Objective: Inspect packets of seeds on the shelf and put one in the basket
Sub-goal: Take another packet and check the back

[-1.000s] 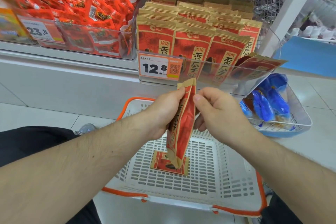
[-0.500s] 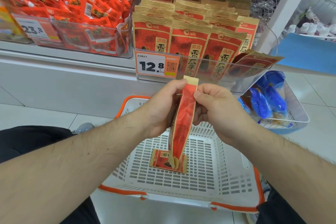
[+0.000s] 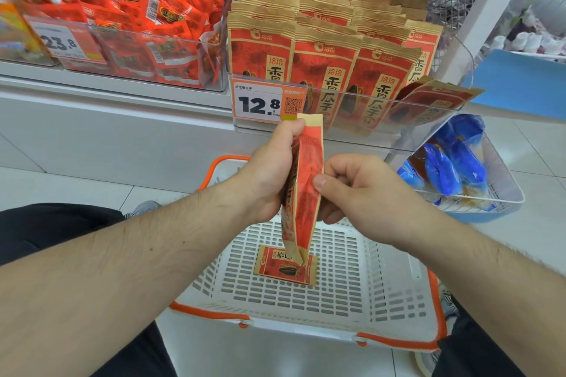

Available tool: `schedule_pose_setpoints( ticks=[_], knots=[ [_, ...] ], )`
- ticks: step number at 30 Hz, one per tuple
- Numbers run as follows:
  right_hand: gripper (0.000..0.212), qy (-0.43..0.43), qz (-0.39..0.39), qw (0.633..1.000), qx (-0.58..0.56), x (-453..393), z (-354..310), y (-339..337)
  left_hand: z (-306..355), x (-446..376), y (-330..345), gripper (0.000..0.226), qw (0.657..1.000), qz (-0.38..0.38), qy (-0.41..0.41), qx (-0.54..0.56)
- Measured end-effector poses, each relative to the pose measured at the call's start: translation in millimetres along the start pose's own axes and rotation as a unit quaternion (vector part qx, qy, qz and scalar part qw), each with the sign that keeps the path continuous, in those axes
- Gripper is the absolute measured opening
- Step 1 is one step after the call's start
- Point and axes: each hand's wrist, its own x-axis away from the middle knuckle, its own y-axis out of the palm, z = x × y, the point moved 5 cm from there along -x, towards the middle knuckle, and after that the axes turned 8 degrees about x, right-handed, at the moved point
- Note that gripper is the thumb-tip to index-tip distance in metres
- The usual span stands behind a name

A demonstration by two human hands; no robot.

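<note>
The white plastic basket with orange rim (image 3: 398, 309) sits on the floor as before, with one flat red seed packet (image 3: 275, 269) lying in it. Above it, the long red and tan seed packet (image 3: 306, 180) hangs edge-on. The left hand (image 3: 269, 174) holds its top, thumb curled over. The right hand (image 3: 364, 193) has slid lower and now pinches the packet's middle. On the shelf, the red seed packets in the clear bin (image 3: 324, 70) read "香瓜子". The orange price tag (image 3: 260, 102) says 12.8.

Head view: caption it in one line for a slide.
Both hands, left hand and right hand, hold a seed packet edge-on above a white basket already holding one packet.
</note>
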Motion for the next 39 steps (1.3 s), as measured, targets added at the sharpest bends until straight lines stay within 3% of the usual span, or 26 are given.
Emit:
schedule_pose_setpoints(
  ticks=[3, 7, 10, 15, 20, 23, 27, 30, 33, 36, 39],
  knots=[
    [0.024, 0.012, -0.011, 1.000, -0.012, 0.0, 2.0, -0.3, 3.0, 5.3, 0.3, 0.051, 1.000, 0.027, 0.005, 0.015],
    [0.026, 0.021, -0.100, 0.995, 0.020, 5.9, -0.5, 8.3, 7.8, 5.9, -0.9, 0.051, 0.997, 0.046, 0.025, 0.053],
    [0.024, 0.006, -0.102, 0.994, 0.029, 5.7, -2.5, 9.0, 8.2, 4.8, -4.0, 0.051, 0.996, 0.060, 0.035, 0.050],
    [0.011, -0.013, -0.151, 0.988, 0.002, 9.9, -3.7, 12.2, 10.3, 4.0, -8.4, 0.061, 0.995, 0.067, 0.029, 0.068],
    [0.005, -0.010, -0.171, 0.984, -0.040, 7.8, 3.4, 16.3, 10.3, 4.5, -11.1, 0.043, 0.992, 0.086, 0.020, 0.095],
    [0.017, -0.010, -0.170, 0.982, -0.083, 8.6, 0.7, 14.9, 8.2, 4.5, -11.1, 0.047, 0.991, 0.071, -0.014, 0.116],
    [0.053, 0.055, -0.093, 0.990, -0.087, -2.1, 14.2, 4.9, 6.2, 7.1, -5.2, 0.050, 0.985, 0.032, -0.048, 0.161],
    [0.074, 0.106, -0.120, 0.978, -0.132, -4.0, 25.8, 10.1, 5.9, 10.6, 2.8, 0.049, 0.982, -0.005, -0.053, 0.179],
    [0.066, 0.100, -0.147, 0.962, -0.209, -3.3, 25.4, 18.7, 7.1, 8.7, 2.9, 0.051, 0.986, -0.020, -0.044, 0.159],
    [0.044, 0.074, -0.134, 0.971, -0.186, -5.2, 21.3, 18.7, 10.1, 9.1, 2.9, 0.050, 0.993, -0.038, -0.029, 0.109],
    [0.038, 0.063, -0.092, 0.983, -0.147, -7.4, 19.3, 13.4, 15.5, 8.5, 1.1, 0.056, 0.994, -0.041, 0.021, 0.099]
  ],
)
